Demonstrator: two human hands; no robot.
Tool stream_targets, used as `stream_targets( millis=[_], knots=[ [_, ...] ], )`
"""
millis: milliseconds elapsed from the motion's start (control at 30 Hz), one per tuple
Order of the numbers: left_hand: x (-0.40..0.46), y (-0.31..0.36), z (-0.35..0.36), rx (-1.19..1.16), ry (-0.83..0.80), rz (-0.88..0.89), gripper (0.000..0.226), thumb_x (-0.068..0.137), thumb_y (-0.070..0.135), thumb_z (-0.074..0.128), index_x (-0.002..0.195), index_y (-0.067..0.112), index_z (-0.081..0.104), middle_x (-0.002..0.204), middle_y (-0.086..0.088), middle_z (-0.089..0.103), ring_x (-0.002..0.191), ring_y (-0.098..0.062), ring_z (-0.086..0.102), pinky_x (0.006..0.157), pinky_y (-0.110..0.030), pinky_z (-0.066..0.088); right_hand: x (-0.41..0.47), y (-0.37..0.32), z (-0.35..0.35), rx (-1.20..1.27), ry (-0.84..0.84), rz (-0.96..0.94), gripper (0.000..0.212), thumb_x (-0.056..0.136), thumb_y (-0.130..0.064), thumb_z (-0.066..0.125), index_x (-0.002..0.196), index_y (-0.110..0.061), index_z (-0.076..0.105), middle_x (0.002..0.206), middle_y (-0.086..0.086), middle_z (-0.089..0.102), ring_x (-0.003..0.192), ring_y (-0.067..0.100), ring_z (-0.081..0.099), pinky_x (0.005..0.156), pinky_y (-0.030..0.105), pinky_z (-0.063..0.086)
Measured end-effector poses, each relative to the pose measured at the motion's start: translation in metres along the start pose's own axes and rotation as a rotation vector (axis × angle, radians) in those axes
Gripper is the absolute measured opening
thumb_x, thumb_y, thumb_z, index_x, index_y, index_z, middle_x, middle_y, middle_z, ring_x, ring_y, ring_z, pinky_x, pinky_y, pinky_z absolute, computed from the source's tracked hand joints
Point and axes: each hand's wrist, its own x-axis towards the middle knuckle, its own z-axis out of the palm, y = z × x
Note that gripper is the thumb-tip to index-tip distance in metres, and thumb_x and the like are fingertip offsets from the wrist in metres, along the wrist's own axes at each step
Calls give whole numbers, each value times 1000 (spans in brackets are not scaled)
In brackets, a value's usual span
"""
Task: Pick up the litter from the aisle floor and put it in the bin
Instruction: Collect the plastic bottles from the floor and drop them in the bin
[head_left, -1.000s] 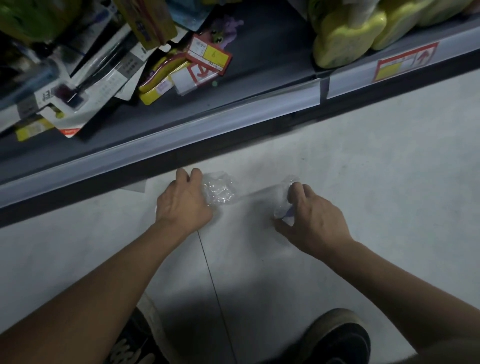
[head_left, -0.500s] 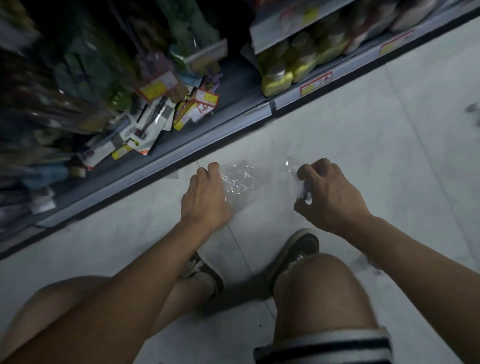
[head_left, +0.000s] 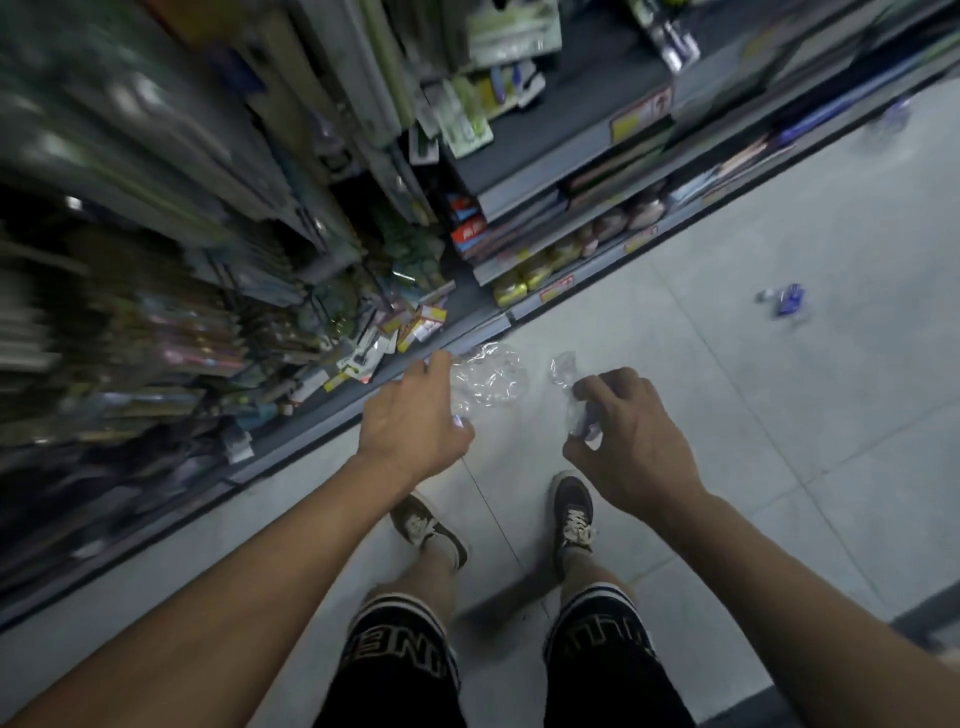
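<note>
Head view: you're standing in the aisle, both arms out front, looking down at your shoes (head_left: 574, 512) and black shorts (head_left: 605, 670) w/ white lettering.

Your left hand (head_left: 415, 423) is curled round a crumpled clear plastic wrapper (head_left: 488, 382); the wrapper bulges out of that grip toward the right hand and is off the floor. Your right hand (head_left: 631, 441) pinches a smaller clear plastic scrap (head_left: 563, 371), fingers folded in over it, one end sticking up above the knuckles. A bit of purple shows in the same grip; can't tell what it is. The two pieces sit near each other but apart, w/ bare floor (head_left: 779, 415) visible between the hands.

Taking the left hand as landmark: shelving (head_left: 524, 306) runs just beyond it and off to its left, lower shelf packed w/ carded goods and yellow packets, red-and-yellow price tags on the edge. Most of the racks further left are motion-blurred, contents unreadable. Well beyond the right hand from it, a small blue-and-white item (head_left: 787, 300) lies on the pale tiled floor, blurred, prob. more litter but can't tell what. Your shoes are below the hands, one each side of a tile seam.
</note>
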Motion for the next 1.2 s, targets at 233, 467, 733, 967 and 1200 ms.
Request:
stream_targets(
  millis=[233,467,733,967,1200],
  knots=[
    [-79,19,-80,-22,135,-126,58,79,39,64,126,22,36,116,-6,57,101,-33,62,67,-36,39,-51,-36,-76,98,81,-83,34,80,-27,70,109,-28,53,116,-5,49,103,16,46,62,35,53],
    [-168,-3,-106,-117,262,-338,56,80,39,64,126,23,36,119,-5,57,101,-32,62,71,-36,46,-78,-77,-100,97,-9,-240,39,82,-33,65,118,-29,51,117,-8,45,107,14,46,70,33,50],
    [-277,-64,-99,-265,387,-606,57,80,42,63,127,26,36,119,0,57,101,-29,62,73,-37,50,-108,-163,-90,9,-92,-468,43,83,-34,64,122,-32,46,119,-12,43,113,11,43,68,29,47],
    [-397,-135,-66,-398,482,-829,58,78,39,63,129,26,38,117,-1,58,100,-28,63,75,-36,50,-159,-273,-40,-101,-190,-729,44,83,-35,63,122,-29,44,115,-11,41,110,11,42,73,28,41],
    [-525,-199,-16,-484,567,-1100,55,80,42,63,127,24,40,116,0,58,100,-28,63,79,-38,53,-227,-379,38,-207,-327,-1043,48,82,-36,63,125,-27,44,117,-7,46,113,17,44,73,30,42]
  ],
)
